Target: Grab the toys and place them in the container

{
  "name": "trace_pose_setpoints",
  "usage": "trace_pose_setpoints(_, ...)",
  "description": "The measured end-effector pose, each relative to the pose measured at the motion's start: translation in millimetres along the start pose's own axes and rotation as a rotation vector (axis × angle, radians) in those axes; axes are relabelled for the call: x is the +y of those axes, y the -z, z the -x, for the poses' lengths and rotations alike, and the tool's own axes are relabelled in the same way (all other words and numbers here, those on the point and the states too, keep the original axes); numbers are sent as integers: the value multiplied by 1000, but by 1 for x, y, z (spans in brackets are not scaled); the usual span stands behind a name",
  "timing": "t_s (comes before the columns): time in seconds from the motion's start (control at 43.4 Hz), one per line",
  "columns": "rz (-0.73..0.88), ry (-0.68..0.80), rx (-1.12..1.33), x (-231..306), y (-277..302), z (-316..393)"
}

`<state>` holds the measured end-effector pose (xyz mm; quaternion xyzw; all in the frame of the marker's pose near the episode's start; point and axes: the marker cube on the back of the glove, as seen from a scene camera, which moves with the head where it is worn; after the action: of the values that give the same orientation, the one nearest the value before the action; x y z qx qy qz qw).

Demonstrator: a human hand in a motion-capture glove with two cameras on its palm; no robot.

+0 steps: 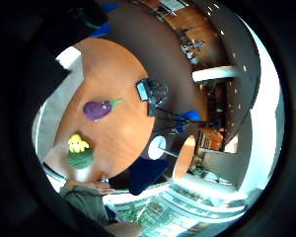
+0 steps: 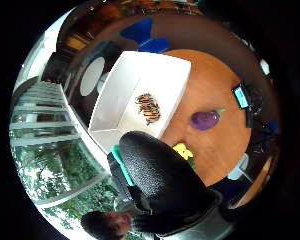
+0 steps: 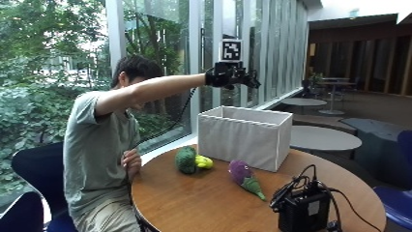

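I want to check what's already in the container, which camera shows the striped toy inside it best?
The right thumb side palm view: it looks down into the white container at the striped toy. The outside view shows only the container's walls; the little finger side view misses it.

daylight floods in through the tall windows [image 3: 161, 58] behind the person, leaving the table [image 3: 193, 203] evenly lit with soft shadows, the room's far side dim, and both palm views bending strongly at their edges, with glare on a white wall [image 1: 266, 118].
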<state>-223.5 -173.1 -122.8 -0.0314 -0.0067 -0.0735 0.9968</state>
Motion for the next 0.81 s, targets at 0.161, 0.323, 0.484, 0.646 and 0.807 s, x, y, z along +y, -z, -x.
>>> trace_pose_setpoints(0.161,23,106,-44,3,-68,-61)
trace_pose_setpoints(0.323,126,-182,-14,-17,-171,-102)
trace_pose_setpoints(0.484,241,-2,134,-16,-260,-145)
trace_pose_setpoints(0.646,105,-42,132,-29,-313,-123)
trace_pose_setpoints(0.807,-18,-115,-123,-41,-324,-82)
